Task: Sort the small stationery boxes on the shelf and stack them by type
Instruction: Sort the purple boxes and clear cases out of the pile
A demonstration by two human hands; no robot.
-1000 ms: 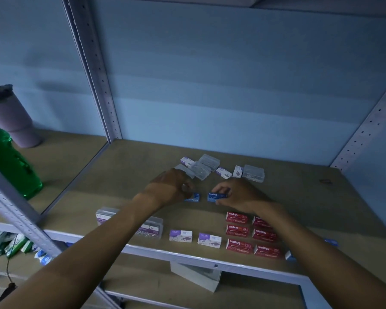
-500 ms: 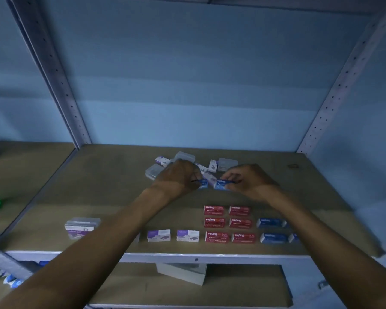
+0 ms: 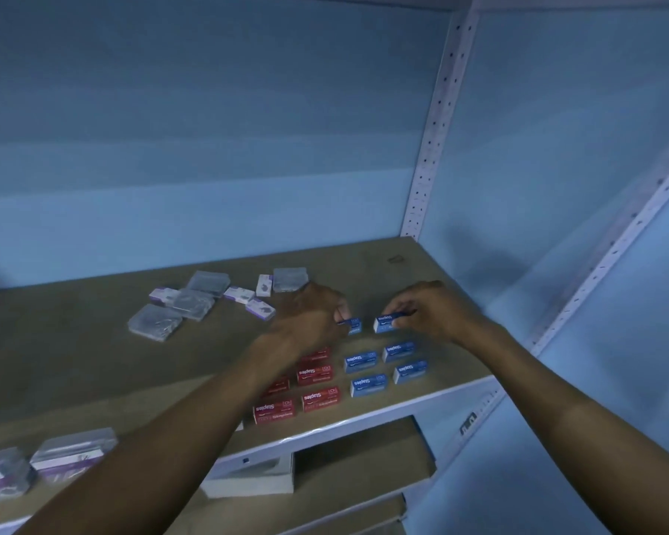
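Both hands work over a brown board shelf (image 3: 74, 341) set in a pale metal rack, blue walls close around it. The left hand (image 3: 313, 314) pinches a small blue cardboard staples box (image 3: 354, 325); the right hand (image 3: 427, 308) grips its twin blue box (image 3: 386, 323) just beside it. Nearer the person than the hands, four blue boxes (image 3: 385, 366) sit in a grid, red staples boxes (image 3: 313, 388) under the left forearm. Left of the left hand lie clear plastic cases (image 3: 155, 321) and purple-white boxes (image 3: 261, 308).
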